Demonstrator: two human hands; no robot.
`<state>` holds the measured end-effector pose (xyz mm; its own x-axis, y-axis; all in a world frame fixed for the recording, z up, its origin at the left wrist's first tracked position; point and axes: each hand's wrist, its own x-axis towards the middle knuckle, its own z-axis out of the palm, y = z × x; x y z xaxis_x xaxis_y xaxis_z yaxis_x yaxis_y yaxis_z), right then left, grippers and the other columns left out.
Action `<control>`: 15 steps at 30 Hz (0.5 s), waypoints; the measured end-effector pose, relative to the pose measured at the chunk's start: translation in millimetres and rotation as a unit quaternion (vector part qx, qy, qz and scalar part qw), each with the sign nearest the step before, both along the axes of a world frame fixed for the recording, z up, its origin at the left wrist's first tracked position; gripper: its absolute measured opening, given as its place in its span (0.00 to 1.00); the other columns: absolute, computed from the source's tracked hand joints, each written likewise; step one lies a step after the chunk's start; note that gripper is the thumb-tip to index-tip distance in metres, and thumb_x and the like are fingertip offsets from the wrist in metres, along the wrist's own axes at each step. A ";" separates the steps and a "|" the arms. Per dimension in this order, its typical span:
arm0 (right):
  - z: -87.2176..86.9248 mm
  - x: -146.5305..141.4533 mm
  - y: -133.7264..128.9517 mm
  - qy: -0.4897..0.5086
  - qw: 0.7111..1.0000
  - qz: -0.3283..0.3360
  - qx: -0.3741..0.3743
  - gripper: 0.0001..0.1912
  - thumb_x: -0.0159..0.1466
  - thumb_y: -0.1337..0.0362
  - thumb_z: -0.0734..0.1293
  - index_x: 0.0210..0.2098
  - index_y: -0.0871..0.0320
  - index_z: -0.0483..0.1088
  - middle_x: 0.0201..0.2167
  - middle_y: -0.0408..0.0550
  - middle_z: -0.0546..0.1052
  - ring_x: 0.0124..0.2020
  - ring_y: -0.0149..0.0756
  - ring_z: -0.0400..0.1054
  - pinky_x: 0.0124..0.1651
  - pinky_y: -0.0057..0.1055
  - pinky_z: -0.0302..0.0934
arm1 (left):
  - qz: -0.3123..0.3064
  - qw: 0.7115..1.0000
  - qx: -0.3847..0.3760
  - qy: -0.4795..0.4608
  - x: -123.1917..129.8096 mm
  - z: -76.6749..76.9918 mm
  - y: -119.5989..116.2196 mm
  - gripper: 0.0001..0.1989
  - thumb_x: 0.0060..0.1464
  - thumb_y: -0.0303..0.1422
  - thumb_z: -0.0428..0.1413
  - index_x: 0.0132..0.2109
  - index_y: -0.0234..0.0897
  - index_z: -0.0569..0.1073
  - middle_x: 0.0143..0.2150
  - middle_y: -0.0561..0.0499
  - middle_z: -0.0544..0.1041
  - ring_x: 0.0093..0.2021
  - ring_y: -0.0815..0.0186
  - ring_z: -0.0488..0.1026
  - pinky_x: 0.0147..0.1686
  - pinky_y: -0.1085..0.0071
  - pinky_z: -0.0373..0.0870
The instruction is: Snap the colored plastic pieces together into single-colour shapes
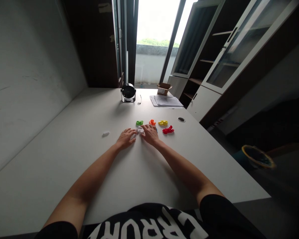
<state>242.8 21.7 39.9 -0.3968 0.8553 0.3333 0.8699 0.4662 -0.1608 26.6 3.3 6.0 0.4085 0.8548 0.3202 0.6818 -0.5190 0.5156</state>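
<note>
Head cam, R hand part-hiding blue pc, white pc unclear

From head height above the near edge of the tabletop, the scene is viewed forward and down; the view is aimed toward the far edge and the window beyond; the shirt is caught close below, the left hand and right hand farther off.

Blue pc mostly hidden by R hand, bin blurred.
</note>
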 end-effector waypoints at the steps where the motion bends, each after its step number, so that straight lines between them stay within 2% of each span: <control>1: 3.9 -1.2 0.3 -0.012 1.000 0.011 0.001 0.25 0.65 0.64 0.69 0.61 0.52 0.66 0.55 0.55 0.74 0.58 0.51 0.62 0.59 0.44 0.51 | 0.001 1.000 0.000 0.003 0.1 0.2 -0.2 0.20 0.57 0.34 0.59 0.57 0.45 0.75 0.65 0.48 0.71 0.70 0.50 0.57 0.69 0.50 0.52; 7: 18.1 -2.6 12.9 -0.079 0.995 0.046 -0.050 0.28 0.65 0.67 0.66 0.64 0.53 0.64 0.58 0.54 0.74 0.61 0.50 0.60 0.62 0.45 0.50 | 0.013 0.999 0.001 0.052 0.5 5.1 -2.9 0.20 0.59 0.34 0.57 0.59 0.45 0.73 0.66 0.49 0.70 0.71 0.52 0.56 0.70 0.51 0.53; 10: 17.7 -0.9 20.8 -0.082 0.992 0.061 -0.068 0.28 0.65 0.67 0.66 0.65 0.53 0.63 0.58 0.53 0.74 0.62 0.49 0.61 0.62 0.42 0.52 | 0.012 0.998 0.006 0.063 0.3 6.4 -3.6 0.21 0.59 0.34 0.57 0.59 0.44 0.72 0.66 0.49 0.70 0.71 0.52 0.57 0.70 0.52 0.54; 15: 12.7 -2.2 23.1 -0.066 0.994 0.063 -0.054 0.24 0.68 0.64 0.65 0.63 0.52 0.66 0.56 0.53 0.76 0.61 0.50 0.62 0.62 0.45 0.50 | 0.010 0.998 0.019 0.055 -0.6 2.6 -1.8 0.23 0.58 0.34 0.57 0.61 0.45 0.72 0.66 0.49 0.71 0.70 0.52 0.57 0.70 0.52 0.55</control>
